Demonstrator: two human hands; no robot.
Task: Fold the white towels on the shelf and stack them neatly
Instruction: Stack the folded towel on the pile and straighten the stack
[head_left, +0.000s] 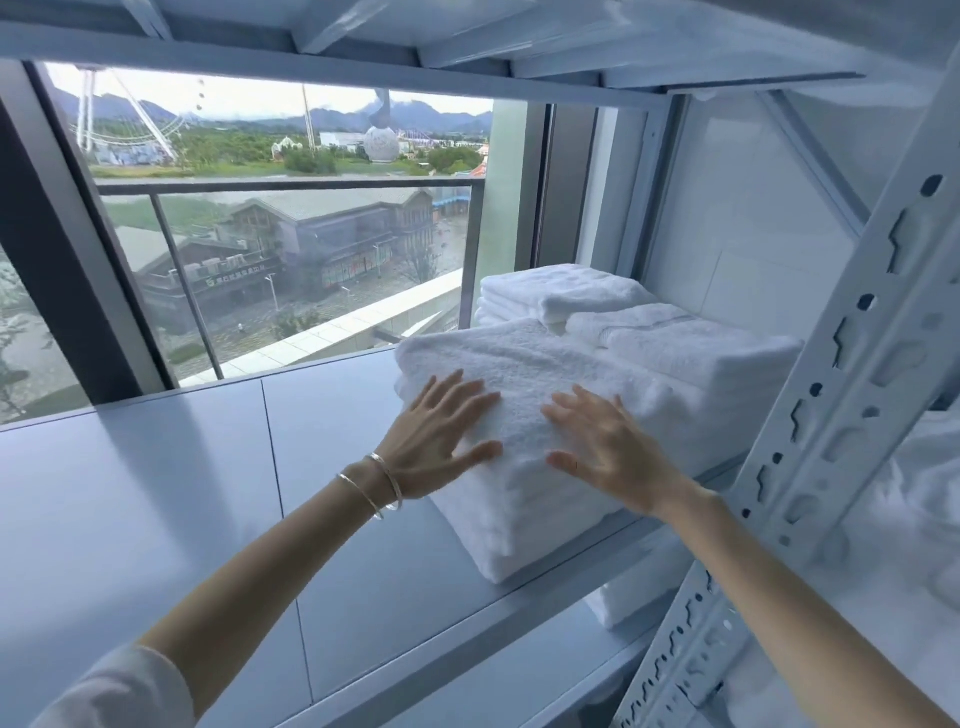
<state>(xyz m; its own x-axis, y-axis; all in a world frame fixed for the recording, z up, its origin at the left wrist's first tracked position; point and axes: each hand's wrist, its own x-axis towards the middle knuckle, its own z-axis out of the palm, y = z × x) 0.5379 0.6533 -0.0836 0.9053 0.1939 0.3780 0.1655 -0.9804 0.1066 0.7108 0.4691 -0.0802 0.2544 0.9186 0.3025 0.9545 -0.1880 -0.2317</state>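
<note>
A thick stack of folded white towels (524, 514) sits on the pale metal shelf (156, 493), near its right end. My left hand (441, 436) lies flat on the stack's top left, fingers spread, two thin bangles on the wrist. My right hand (602, 441) presses flat on the top right of the same stack. Behind it lie more folded white towels (691, 348), and a further pile (550, 291) sits at the back of the shelf.
A perforated white upright post (831, 395) rises at the right. The shelf above (363, 52) hangs low overhead. A window with a balcony rail (291, 187) fills the left background. More white cloth (914, 509) lies to the right of the post, and a towel (628, 597) sits below.
</note>
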